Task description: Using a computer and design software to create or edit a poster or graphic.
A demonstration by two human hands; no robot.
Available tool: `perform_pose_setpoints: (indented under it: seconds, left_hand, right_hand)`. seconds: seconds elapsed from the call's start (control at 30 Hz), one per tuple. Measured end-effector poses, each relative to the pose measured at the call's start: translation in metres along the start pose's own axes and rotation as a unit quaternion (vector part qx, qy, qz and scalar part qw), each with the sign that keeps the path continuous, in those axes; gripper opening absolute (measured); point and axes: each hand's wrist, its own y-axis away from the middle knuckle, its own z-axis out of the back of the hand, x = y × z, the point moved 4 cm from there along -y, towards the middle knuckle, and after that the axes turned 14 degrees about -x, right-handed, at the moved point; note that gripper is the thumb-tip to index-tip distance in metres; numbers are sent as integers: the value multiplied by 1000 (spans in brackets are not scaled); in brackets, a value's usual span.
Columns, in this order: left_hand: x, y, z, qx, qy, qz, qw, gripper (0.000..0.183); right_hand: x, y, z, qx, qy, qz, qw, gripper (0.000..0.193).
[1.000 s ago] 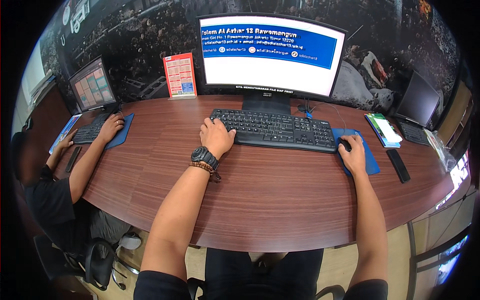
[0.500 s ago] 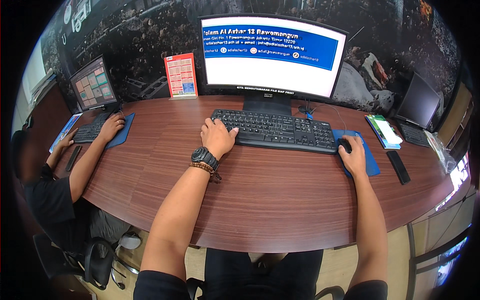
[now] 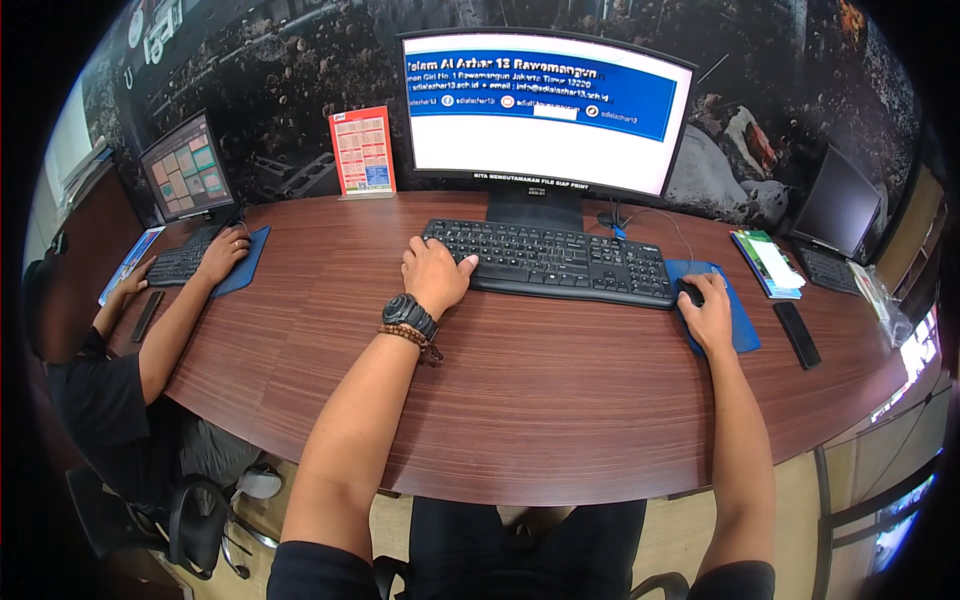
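Note:
My left hand (image 3: 438, 278) rests at the left end of a black keyboard (image 3: 550, 262), its fingers on the keys and the thumb stretched out to the side. On that wrist are a black watch and a beaded bracelet. Curled over a black mouse (image 3: 690, 291), my right hand (image 3: 711, 318) lies on a blue mouse pad (image 3: 741, 326). Beyond the keyboard stands a wide curved monitor (image 3: 540, 150), showing a blue banner on a white page. A small white rectangle covers part of the banner's lowest text line.
A dark phone (image 3: 797, 335) and a stack of booklets (image 3: 764, 262) lie right of the mouse pad, near a second, dark monitor (image 3: 840, 202). A red-edged stand card (image 3: 362, 152) is at the back left. Farther left, a person (image 3: 110, 400) works at another computer.
A small white rectangle has appeared on the banner on the screen, over part of its lowest text line. Both my hands have stayed in place.

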Motion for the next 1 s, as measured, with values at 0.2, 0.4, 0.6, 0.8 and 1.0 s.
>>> perform_pose_setpoints:
  seconds: [0.2,0.4,0.6,0.8,1.0]
  left_hand:
    - [2,-2,0,12,28,39,999,76]
    - [0,-1,2,15,27,39,999,78]
    - [4,-2,-2,-20,17,9,1000,79]
    - [1,-1,0,10,27,39,999,78]
    - [0,-1,0,5,16,29,999,78]
  right_hand:
    - [1,0,0,-7,-4,3,1000,33]
    - [0,0,0,-12,-21,9,1000,31]
    - [1,-1,0,-17,-25,13,999,31]
    - [0,0,0,-15,-21,9,1000,31]
    - [1,-1,0,-11,-12,5,1000,32]
